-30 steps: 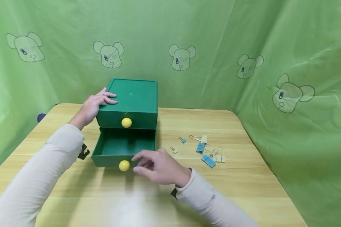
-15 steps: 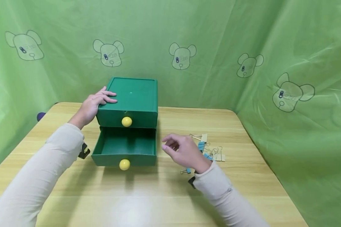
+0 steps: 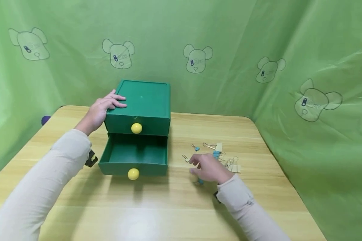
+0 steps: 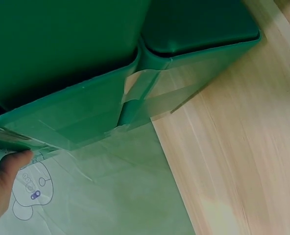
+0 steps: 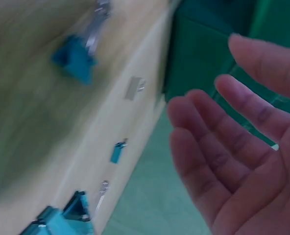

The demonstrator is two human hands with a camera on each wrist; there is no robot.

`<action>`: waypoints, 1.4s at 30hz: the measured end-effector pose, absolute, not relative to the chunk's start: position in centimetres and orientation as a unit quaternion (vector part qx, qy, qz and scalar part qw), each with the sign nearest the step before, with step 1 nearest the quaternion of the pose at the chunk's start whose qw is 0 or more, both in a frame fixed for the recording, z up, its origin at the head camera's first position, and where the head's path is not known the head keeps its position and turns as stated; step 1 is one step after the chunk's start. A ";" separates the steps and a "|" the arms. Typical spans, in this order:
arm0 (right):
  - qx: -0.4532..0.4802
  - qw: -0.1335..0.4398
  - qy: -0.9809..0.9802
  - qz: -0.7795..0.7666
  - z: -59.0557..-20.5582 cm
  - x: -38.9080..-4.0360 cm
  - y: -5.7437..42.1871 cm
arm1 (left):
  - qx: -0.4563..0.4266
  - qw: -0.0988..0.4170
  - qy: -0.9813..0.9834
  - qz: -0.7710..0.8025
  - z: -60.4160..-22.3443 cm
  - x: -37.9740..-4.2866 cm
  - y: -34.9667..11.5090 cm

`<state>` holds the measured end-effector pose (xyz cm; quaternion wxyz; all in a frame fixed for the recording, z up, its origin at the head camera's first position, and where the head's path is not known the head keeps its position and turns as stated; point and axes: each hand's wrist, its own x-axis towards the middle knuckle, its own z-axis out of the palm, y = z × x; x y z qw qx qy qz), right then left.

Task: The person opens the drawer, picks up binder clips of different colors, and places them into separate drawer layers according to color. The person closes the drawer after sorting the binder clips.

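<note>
A green two-drawer box (image 3: 143,98) stands on the table, its lower drawer (image 3: 117,168) pulled out and bare inside. Yellow round knobs mark both drawers, the lower knob (image 3: 133,174) among them. My left hand (image 3: 101,109) rests on the box's top left edge, fingers lying across the top; its thumb (image 4: 12,164) shows at the side. My right hand (image 3: 209,168) hovers over the binder clips, fingers loosely bent and holding nothing. Nearest to it are a small cream binder clip (image 3: 186,160) and a blue binder clip (image 5: 74,58). Another small blue clip (image 3: 197,148) lies farther back.
More binder clips lie to the right, including a large cream one (image 3: 219,147) and a blue one (image 3: 216,154) partly hidden by my right hand. The wooden table (image 3: 93,214) is backed by a green curtain (image 3: 157,26) with bear-head drawings.
My right hand has moved right, from the lower drawer's front to the binder clips. My left hand stays on the box, and the lower drawer stays pulled out.
</note>
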<state>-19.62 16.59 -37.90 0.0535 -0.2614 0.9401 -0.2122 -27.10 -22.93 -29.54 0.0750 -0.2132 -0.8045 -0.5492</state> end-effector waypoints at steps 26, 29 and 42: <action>-0.245 0.136 0.948 -0.148 -40.5 -19.8 17.7 | -0.209 0.078 -0.807 -0.546 -29.7 -27.0 -23.0; -0.246 0.133 0.948 -0.150 -40.5 -19.7 17.7 | -0.210 0.076 -0.808 -0.546 -29.7 -27.0 -23.0; -0.241 0.102 0.946 -0.194 -40.0 -19.8 18.0 | -0.216 0.074 -0.812 -0.537 -29.6 -27.0 -23.0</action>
